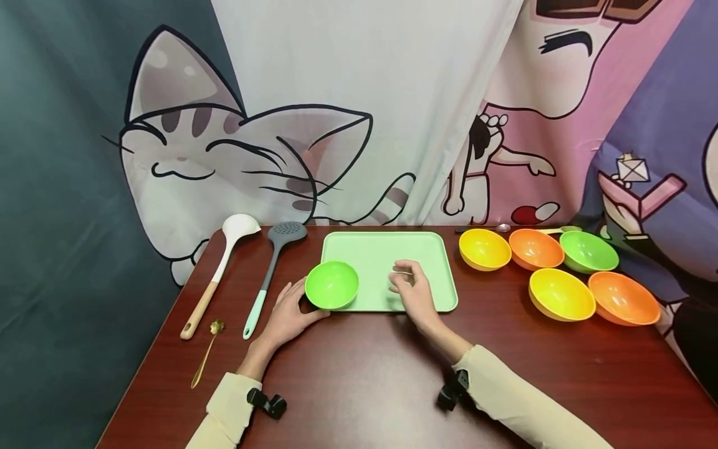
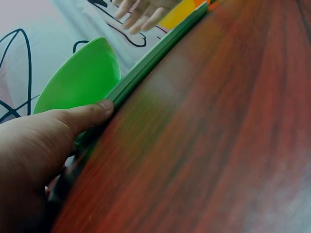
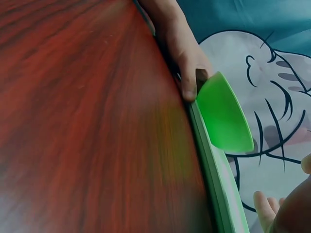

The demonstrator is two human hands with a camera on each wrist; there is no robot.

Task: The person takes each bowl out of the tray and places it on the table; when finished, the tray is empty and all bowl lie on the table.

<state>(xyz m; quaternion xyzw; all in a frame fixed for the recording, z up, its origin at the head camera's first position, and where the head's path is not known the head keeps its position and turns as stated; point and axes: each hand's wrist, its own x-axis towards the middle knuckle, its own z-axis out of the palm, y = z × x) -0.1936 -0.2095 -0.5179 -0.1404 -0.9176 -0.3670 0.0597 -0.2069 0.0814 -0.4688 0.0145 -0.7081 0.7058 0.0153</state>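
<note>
A green bowl [image 1: 332, 285] sits upright on the front left corner of the light green tray [image 1: 387, 240]. My left hand [image 1: 288, 315] is at the bowl's left side, fingers spread along it. In the left wrist view its straight thumb [image 2: 87, 115] lies by the tray's front rim; no curled grip on the bowl shows, and its other fingers are mostly hidden. My right hand [image 1: 416, 296] hovers above the tray's right part, fingers loosely bent and holding nothing. It is apart from the bowl.
On the left lie a white ladle [image 1: 227, 249], a grey slotted spatula [image 1: 275, 255] and a small gold spoon [image 1: 207, 355]. To the right stand yellow bowls [image 1: 485, 249], orange bowls [image 1: 536, 249] and another green bowl [image 1: 589, 251]. Spoons [image 1: 503, 228] lie behind them.
</note>
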